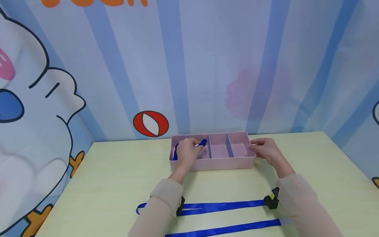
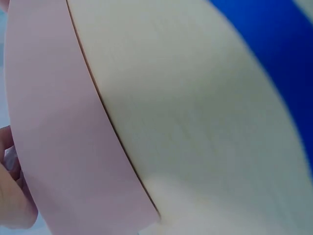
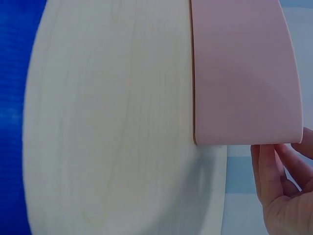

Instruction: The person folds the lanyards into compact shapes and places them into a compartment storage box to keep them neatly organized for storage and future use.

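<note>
A long pink divided box point(image 1: 222, 163) stands at the back of the table. My left hand point(image 1: 187, 152) is over its left part and pinches a small item with a blue end and a white section point(image 1: 203, 143); I cannot tell its kind. Another blue piece point(image 1: 175, 154) shows in the leftmost compartment, partly hidden by this hand. With fingers against the outside of the right end wall and the thumb at the rim, my right hand point(image 1: 265, 149) grips the box. In the right wrist view, the fingers of the right hand point(image 3: 281, 188) lie along that end wall.
Blue ribbon straps point(image 1: 225, 206) lie across the table in front of the box, with a black device point(image 1: 271, 198) by the right sleeve. A patterned cloth backdrop point(image 1: 207, 65) rises directly behind the table point(image 1: 124, 168).
</note>
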Demonstrator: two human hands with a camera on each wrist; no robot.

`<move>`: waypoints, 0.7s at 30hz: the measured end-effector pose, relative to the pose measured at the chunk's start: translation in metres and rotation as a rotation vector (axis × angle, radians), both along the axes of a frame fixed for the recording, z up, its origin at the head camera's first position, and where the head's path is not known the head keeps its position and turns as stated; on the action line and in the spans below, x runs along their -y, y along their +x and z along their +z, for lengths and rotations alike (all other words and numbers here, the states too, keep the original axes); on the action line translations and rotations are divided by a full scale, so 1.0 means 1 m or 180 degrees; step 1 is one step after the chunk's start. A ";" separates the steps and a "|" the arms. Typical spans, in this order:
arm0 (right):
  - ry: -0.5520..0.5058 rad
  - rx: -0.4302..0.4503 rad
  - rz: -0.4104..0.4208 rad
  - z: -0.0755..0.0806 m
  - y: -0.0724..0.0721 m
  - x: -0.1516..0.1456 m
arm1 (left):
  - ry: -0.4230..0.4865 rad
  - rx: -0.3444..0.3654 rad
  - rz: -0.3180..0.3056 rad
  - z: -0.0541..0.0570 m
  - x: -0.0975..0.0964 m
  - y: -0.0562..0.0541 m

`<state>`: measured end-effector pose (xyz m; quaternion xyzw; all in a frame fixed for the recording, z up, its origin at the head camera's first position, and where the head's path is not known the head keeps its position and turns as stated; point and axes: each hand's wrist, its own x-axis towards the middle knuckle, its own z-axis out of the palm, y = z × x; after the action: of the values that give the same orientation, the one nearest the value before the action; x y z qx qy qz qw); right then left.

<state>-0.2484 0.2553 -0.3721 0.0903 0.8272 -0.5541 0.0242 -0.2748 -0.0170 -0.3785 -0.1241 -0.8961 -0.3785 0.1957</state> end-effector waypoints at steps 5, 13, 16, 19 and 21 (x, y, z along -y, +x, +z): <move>0.0077 0.0083 0.0005 -0.002 -0.003 -0.001 | -0.0455 -0.0041 0.0047 0.000 -0.006 -0.010; 0.0023 0.0101 0.0033 -0.002 -0.005 -0.001 | -0.1376 0.0005 0.0232 -0.009 -0.019 -0.022; 0.0007 0.0088 0.0046 -0.003 -0.006 -0.001 | -0.1528 0.0031 0.0266 -0.011 -0.021 -0.025; 0.0005 0.0095 0.0031 -0.003 -0.006 -0.003 | -0.1717 0.0099 0.0293 -0.009 -0.024 -0.027; -0.0007 0.0113 0.0030 -0.002 -0.006 -0.003 | -0.1960 0.0216 0.0327 -0.007 -0.026 -0.028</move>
<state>-0.2547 0.2578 -0.3739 0.0962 0.8264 -0.5532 0.0416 -0.3028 0.0088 -0.3859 -0.1194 -0.9798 -0.0829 0.1377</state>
